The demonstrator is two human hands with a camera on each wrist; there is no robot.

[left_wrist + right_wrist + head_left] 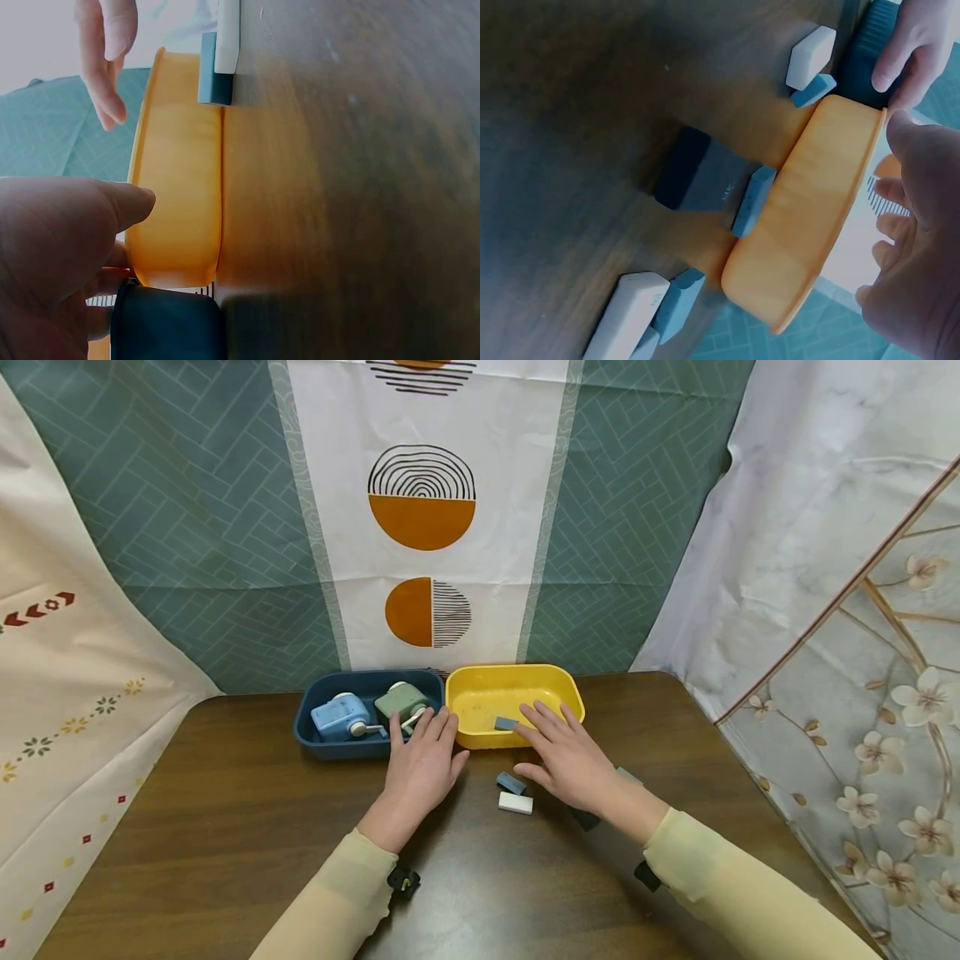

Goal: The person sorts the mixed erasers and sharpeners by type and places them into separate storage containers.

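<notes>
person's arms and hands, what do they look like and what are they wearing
The left sleeve and right sleeve are pale yellow. A black gadget shows beside the left, a dark piece beside the right. The left hand and right hand are ungloved.

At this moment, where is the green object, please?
In the head view, the green object sits in the right part of the dark blue tray, beside the light blue object and near the left hand.
</notes>
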